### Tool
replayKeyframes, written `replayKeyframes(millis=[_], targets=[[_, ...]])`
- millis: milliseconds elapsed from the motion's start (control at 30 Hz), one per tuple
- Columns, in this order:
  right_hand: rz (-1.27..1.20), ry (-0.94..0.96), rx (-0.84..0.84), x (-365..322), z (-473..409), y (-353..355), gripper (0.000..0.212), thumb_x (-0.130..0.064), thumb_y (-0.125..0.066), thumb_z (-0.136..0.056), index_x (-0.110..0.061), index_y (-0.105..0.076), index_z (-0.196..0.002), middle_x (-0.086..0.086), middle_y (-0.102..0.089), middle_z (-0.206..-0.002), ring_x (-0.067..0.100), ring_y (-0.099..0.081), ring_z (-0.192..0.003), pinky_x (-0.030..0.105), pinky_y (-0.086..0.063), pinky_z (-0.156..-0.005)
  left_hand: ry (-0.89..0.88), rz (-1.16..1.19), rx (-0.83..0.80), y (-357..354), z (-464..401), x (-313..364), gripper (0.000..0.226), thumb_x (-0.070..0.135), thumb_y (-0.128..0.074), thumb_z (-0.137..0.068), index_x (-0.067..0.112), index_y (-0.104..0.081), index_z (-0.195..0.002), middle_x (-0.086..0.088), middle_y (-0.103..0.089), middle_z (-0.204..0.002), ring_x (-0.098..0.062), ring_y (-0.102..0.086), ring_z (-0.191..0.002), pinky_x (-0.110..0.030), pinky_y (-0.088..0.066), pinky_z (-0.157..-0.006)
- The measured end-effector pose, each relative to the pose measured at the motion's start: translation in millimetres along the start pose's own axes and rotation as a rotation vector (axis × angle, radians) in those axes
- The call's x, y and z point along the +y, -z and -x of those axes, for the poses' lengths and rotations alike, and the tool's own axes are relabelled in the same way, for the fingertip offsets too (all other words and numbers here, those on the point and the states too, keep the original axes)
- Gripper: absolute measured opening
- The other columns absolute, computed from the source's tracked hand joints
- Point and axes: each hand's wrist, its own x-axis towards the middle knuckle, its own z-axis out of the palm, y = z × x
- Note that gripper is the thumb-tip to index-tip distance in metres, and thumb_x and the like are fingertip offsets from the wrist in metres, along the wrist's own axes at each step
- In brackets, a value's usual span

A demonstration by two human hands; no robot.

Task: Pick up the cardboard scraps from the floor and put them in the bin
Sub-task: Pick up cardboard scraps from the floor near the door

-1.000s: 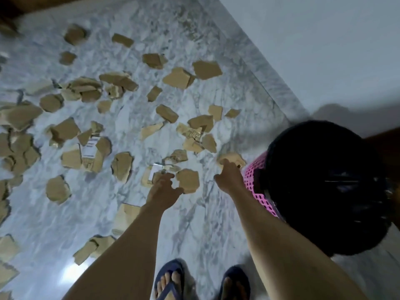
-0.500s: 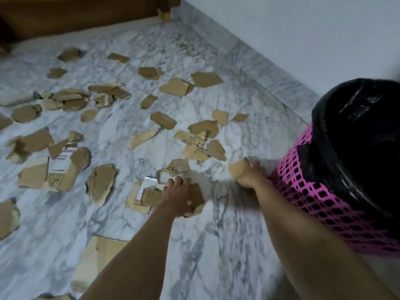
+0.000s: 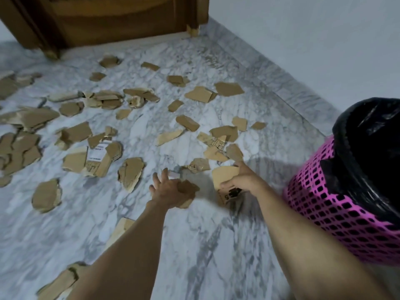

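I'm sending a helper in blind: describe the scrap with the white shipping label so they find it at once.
Start at the pink bin on the right and look across the marble floor past both hands, toward the left. The labelled scrap lies there among plain brown pieces. It alone carries a white printed label.

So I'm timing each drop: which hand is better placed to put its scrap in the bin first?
Probably the right hand: it already grips a printed cardboard scrap and sits beside the pink bin. The left hand, holding a brown scrap, is farther away.
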Motion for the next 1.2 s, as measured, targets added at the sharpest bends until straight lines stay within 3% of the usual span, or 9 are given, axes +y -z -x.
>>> replayKeyframes(millis=[200, 400, 467, 733, 833, 900, 1000, 1067, 1200], targets=[[0.156, 0.046, -0.071, -17.0, -0.7, -28.4, 0.115, -0.012, -0.089, -0.072, -0.028, -0.013, -0.158, 0.007, -0.035, -0.157, 0.032, -0.039, -0.139, 0.040, -0.039, -0.107, -0.001, -0.012, 0.104, -26.3, -3.4, -4.6, 0.053, 0.016, -0.060, -0.091, 0.014, -0.045, -0.142, -0.014, -0.031, -0.146, -0.038, -0.041, -0.130, -0.041, -0.041, -0.108], [0.285, 0.083, -0.139, -39.8, -8.3, -39.6, 0.123, -0.010, -0.086, -0.074, -0.033, -0.002, -0.160, 0.010, -0.028, -0.162, 0.035, -0.034, -0.143, 0.043, -0.037, -0.110, 0.075, -0.035, 0.122, -22.8, -17.0, -10.3, 0.085, 0.015, -0.063, -0.089, 0.017, -0.012, -0.157, -0.016, -0.015, -0.160, -0.040, -0.028, -0.142, -0.048, -0.034, -0.112], [0.342, 0.090, -0.155, -46.0, -9.5, -38.9, 0.121, -0.009, -0.085, -0.076, -0.034, 0.000, -0.159, 0.012, -0.027, -0.162, 0.036, -0.035, -0.143, 0.043, -0.038, -0.110, 0.065, -0.093, 0.093, -18.6, -21.5, -11.0, 0.089, 0.018, -0.063, -0.091, 0.012, -0.005, -0.159, -0.016, -0.026, -0.153, -0.038, -0.036, -0.135, -0.046, -0.040, -0.108], [0.535, 0.113, -0.165, -50.2, -4.3, -34.9, 0.126, -0.011, -0.084, -0.075, -0.038, 0.006, -0.158, 0.012, -0.022, -0.164, 0.036, -0.038, -0.141, 0.042, -0.045, -0.103, 0.123, 0.091, -0.081, -5.1, -27.4, -29.8, 0.069, 0.046, -0.077, -0.072, 0.011, -0.053, -0.126, -0.010, -0.059, -0.121, -0.033, -0.050, -0.122, -0.048, -0.041, -0.098], [0.599, 0.082, -0.206, -57.6, 0.0, -38.4, 0.131, -0.013, -0.086, -0.072, -0.038, 0.010, -0.157, 0.011, -0.019, -0.165, 0.036, -0.035, -0.143, 0.048, -0.043, -0.107, 0.027, 0.327, -0.159, 5.8, -18.1, -56.5, 0.060, 0.033, -0.088, -0.061, -0.002, -0.073, -0.107, -0.016, -0.073, -0.111, -0.031, -0.068, -0.105, -0.050, -0.055, -0.094], [0.645, 0.096, -0.235, -68.4, 5.6, -50.1, 0.133, -0.014, -0.087, -0.070, -0.039, 0.010, -0.157, 0.012, -0.021, -0.164, 0.038, -0.038, -0.141, 0.051, -0.044, -0.106, 0.026, 0.403, -0.254, 12.2, -4.5, -83.3, 0.045, 0.026, -0.088, -0.057, 0.004, -0.079, -0.095, -0.004, -0.079, -0.101, -0.018, -0.073, -0.099, -0.045, -0.057, -0.095], [0.698, 0.164, -0.298, -86.7, 13.9, -81.4, 0.135, -0.011, -0.088, -0.070, -0.040, 0.011, -0.157, 0.014, -0.032, -0.159, 0.038, -0.050, -0.129, 0.051, -0.050, -0.098, 0.099, 0.192, -0.334, 22.8, 32.6, -103.8, 0.036, 0.042, -0.081, -0.066, 0.033, -0.072, -0.099, 0.007, -0.066, -0.118, -0.014, -0.060, -0.119, -0.040, -0.050, -0.104], [0.703, 0.205, -0.321, -94.5, 16.0, -102.8, 0.135, -0.006, -0.087, -0.070, -0.042, 0.010, -0.156, 0.018, -0.046, -0.149, 0.035, -0.062, -0.111, 0.050, -0.055, -0.092, 0.219, -0.142, -0.220, 18.0, 54.9, -106.1, 0.050, 0.049, -0.074, -0.079, 0.030, -0.052, -0.119, 0.000, -0.039, -0.119, -0.027, -0.043, -0.127, -0.044, -0.045, -0.104], [0.811, 0.230, -0.262, -94.0, 21.0, -120.3, 0.128, -0.010, -0.087, -0.068, -0.037, 0.001, -0.157, 0.017, -0.051, -0.145, 0.038, -0.058, -0.119, 0.049, -0.053, -0.093, 0.248, -0.165, -0.144, -20.4, 74.7, -108.6, 0.040, 0.041, -0.066, -0.088, 0.027, -0.059, -0.125, -0.003, -0.030, -0.133, -0.033, -0.031, -0.123, -0.042, -0.041, -0.092]])
